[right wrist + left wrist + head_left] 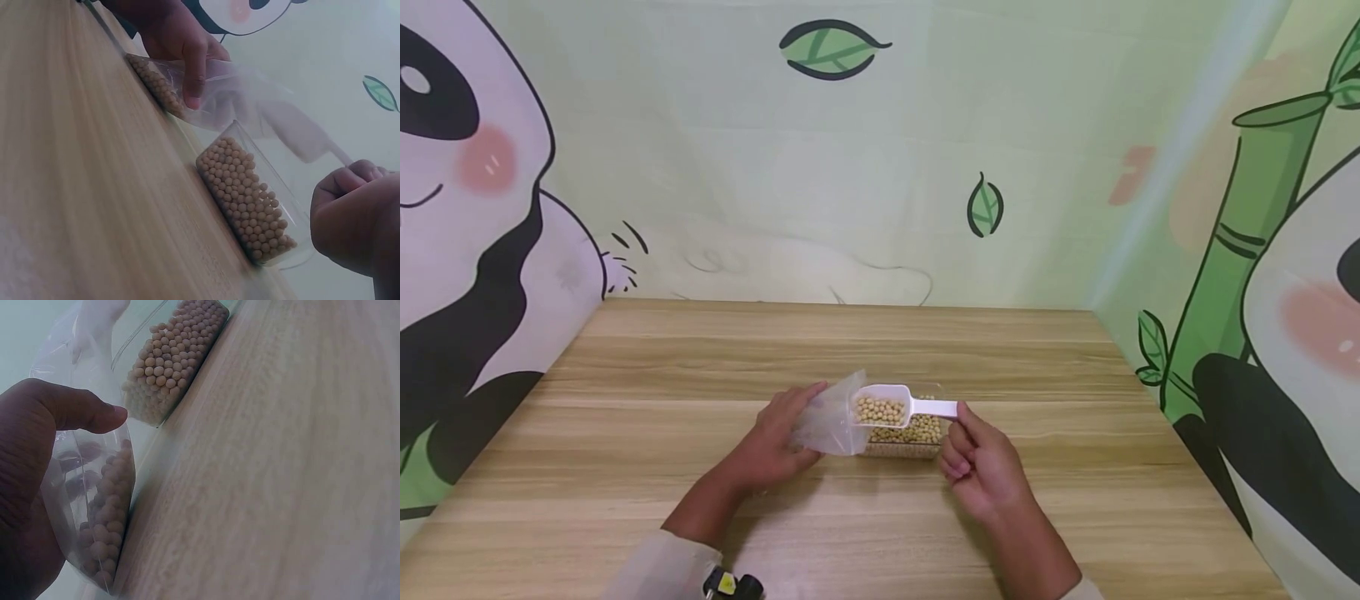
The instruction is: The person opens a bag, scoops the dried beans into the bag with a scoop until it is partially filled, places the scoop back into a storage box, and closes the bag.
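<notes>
My right hand (985,462) grips the handle of a white scoop (936,407) loaded with round, pale soybeans (880,411). The scoop's front end is at the mouth of a clear plastic bag (831,421). Around the bag's side, my left hand (778,437) holds it between thumb and fingers; the left wrist view shows the thumb (94,412) lying across the plastic. Soybeans (106,519) fill the lower part of the bag. Just right of the bag, below the scoop, stands a clear rectangular container (240,200) of soybeans. In the right wrist view the scoop's bowl looks blurred through the plastic.
The wood-grain table (850,533) extends around both hands. Behind it rises a pale green wall (737,167) printed with leaves, pandas and bamboo. A small black and yellow device (730,583) sits at the left wrist.
</notes>
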Tool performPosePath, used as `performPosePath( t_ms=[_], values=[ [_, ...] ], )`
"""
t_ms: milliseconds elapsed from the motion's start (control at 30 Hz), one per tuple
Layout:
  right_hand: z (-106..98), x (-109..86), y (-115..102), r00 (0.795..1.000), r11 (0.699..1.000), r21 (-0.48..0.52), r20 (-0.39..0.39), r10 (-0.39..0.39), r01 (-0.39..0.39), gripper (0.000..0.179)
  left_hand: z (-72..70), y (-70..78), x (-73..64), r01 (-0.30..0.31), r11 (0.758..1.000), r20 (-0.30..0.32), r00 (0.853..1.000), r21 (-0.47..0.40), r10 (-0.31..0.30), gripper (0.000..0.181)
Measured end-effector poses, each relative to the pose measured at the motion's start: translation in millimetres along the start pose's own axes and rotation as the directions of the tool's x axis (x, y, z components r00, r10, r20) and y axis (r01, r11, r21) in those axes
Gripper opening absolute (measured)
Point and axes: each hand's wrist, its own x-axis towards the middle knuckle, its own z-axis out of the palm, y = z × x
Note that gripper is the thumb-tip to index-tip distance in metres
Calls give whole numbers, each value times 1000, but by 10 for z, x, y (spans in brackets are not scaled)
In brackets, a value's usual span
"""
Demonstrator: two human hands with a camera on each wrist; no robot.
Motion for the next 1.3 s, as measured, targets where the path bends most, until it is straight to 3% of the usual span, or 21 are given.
performPosePath(
  t_ms=[300, 633, 1067, 1300],
  values=[
    [97, -50, 84, 997, 983, -172, 52, -53, 61, 53, 3, 9, 1, -12, 1000, -2, 1000, -11, 12, 84],
    [141, -85, 118, 987, 960, -239, 94, -128, 147, 52, 12, 7, 2, 10, 1000, 9, 1000, -19, -10, 86],
    [96, -76, 83, 977, 965, -163, 88, -195, 207, 51, 16, 6, 15, 33, 999, 18, 999, -13, -32, 86],
    [67, -66, 20, 967, 961, -103, 28, -254, 256, 52, 13, 17, 15, 38, 999, 21, 999, -23, -37, 87]
  ],
)
